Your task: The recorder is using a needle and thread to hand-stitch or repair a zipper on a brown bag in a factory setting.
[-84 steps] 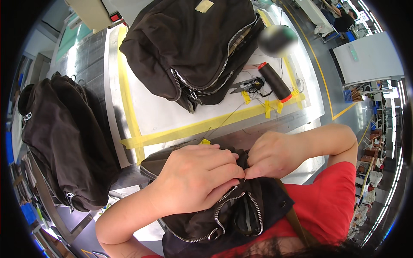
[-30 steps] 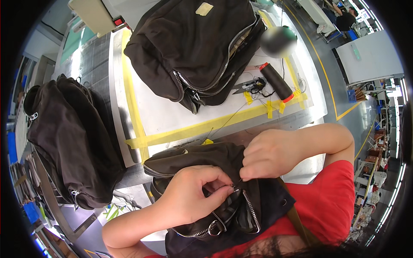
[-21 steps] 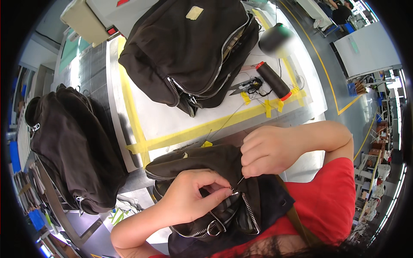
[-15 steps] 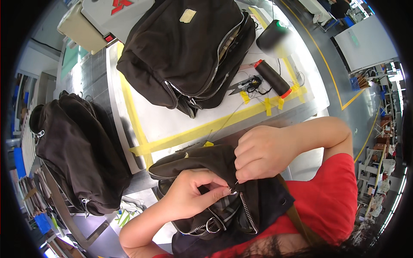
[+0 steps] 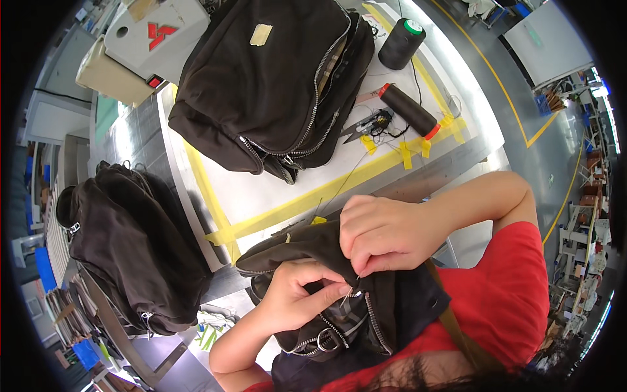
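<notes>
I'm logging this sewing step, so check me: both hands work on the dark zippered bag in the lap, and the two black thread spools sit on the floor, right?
Not quite. The head view shows the two black thread spools on the white worktable, not the floor. The rest holds: left hand and right hand both work on the dark zippered bag in the lap.

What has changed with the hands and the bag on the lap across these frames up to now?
The left hand, first spread flat over the dark bag, has curled into a pinch on a needle at the zipper edge. The right hand stays clamped on the fabric beside it. The backpack and thread spools on the table lie as before; only the camera shifted.
</notes>
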